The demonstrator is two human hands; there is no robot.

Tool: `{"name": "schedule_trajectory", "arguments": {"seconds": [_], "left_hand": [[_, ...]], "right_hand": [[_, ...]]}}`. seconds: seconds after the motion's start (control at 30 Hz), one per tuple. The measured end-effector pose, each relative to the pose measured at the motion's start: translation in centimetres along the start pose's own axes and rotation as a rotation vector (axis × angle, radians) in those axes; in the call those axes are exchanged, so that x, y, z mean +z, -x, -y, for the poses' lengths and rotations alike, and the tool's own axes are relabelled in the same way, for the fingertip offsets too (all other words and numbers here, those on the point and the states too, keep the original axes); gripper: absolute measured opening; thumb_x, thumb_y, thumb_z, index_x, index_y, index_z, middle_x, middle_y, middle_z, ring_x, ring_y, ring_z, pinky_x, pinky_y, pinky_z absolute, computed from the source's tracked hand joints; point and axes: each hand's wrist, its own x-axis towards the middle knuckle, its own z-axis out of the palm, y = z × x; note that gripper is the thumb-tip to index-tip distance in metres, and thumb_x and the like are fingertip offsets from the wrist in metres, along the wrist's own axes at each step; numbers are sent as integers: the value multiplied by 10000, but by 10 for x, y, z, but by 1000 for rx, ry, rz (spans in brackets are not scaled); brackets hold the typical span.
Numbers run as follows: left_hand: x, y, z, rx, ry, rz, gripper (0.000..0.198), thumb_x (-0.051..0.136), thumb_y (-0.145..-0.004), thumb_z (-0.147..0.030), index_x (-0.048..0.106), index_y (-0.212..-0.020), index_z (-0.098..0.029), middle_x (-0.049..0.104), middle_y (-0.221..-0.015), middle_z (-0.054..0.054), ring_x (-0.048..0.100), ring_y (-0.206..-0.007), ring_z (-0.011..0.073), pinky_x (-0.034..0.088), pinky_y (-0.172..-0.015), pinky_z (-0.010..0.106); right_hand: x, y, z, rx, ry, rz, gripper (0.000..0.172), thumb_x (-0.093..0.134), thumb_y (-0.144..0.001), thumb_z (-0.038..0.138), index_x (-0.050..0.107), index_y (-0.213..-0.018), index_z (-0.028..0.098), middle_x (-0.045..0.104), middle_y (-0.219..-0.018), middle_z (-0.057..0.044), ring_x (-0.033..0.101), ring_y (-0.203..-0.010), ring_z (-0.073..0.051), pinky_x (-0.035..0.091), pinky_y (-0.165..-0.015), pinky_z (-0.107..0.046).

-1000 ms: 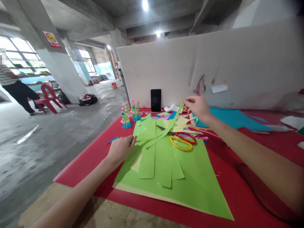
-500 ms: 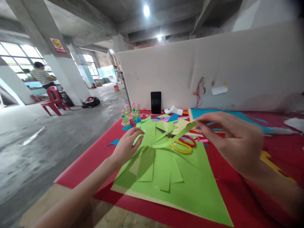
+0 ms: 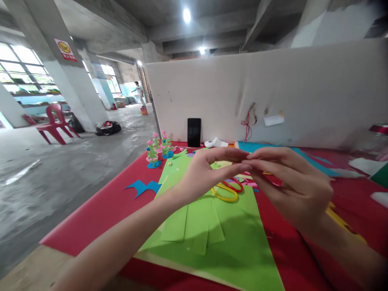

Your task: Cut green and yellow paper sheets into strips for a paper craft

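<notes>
My left hand [image 3: 209, 169] and my right hand [image 3: 291, 186] are raised above the table with their fingertips pinched together. Earlier they held a thin green paper strip between them; it is now hidden inside the fingers. Below them lies a big green paper sheet [image 3: 242, 242] with several cut green strips [image 3: 194, 226] on top. Scissors [image 3: 226, 192] with yellow and red handles lie just beyond the strips, under my hands.
A red cover [image 3: 100, 214] lies over the table. Small paper trees [image 3: 153, 151] stand at the far left, a blue cutout [image 3: 142, 187] nearer. A black phone [image 3: 194, 132] leans on the white board [image 3: 273, 93]. A teal sheet [image 3: 257, 146] lies behind. A red chair [image 3: 54, 123] stands on the floor.
My right hand drew back from the far side toward me. My left hand rose off the green paper, and the two met with fingertips pinched together.
</notes>
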Motion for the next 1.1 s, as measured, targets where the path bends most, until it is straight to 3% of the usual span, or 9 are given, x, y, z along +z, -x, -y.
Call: {"name": "schedule_trajectory", "arguments": {"seconds": [0.2, 0.43, 0.6, 0.73, 1.1], "left_hand": [[-4, -1, 10, -68, 17, 3, 172, 651, -678, -244, 672, -830, -167, 684, -796, 18, 624, -765, 132, 511, -656, 193], [-7, -1, 15, -183, 78, 41, 219, 640, -687, -305, 667, -850, -162, 679, -821, 39, 629, -784, 163, 522, -708, 256], [-9, -2, 13, -119, 78, 37, 181, 606, -724, -252, 657, -869, -156, 671, -843, 43, 627, -804, 158, 520, -716, 247], [-10, -2, 13, -75, 48, 27, 161, 589, -737, -215, 654, -874, -158, 671, -841, 35, 626, -804, 142, 518, -708, 222], [-6, 0, 13, -34, -1, -32, 132, 615, -714, -209, 660, -833, -175, 676, -807, 13, 630, -756, 132, 525, -685, 220]], "right_hand": [[4, 5, -6, -30, 31, 21, 273, 624, -658, 5, 631, -866, 183, 602, -826, -36, 581, -719, -117, 507, -613, -250], [5, 7, -10, 75, -24, 61, 351, 626, -642, 18, 596, -935, 209, 585, -858, -27, 549, -670, -122, 485, -580, -274], [3, 5, -11, 270, -170, 115, 309, 573, -687, 59, 571, -941, 233, 549, -927, -30, 544, -717, -142, 478, -593, -294], [4, 3, -9, 334, -170, 159, 200, 601, -691, 113, 589, -863, 214, 546, -892, -23, 538, -696, -129, 472, -576, -279], [6, 3, -8, 238, 11, 120, 156, 620, -683, 119, 597, -803, 216, 582, -801, -8, 496, -554, -90, 433, -472, -244]]}}
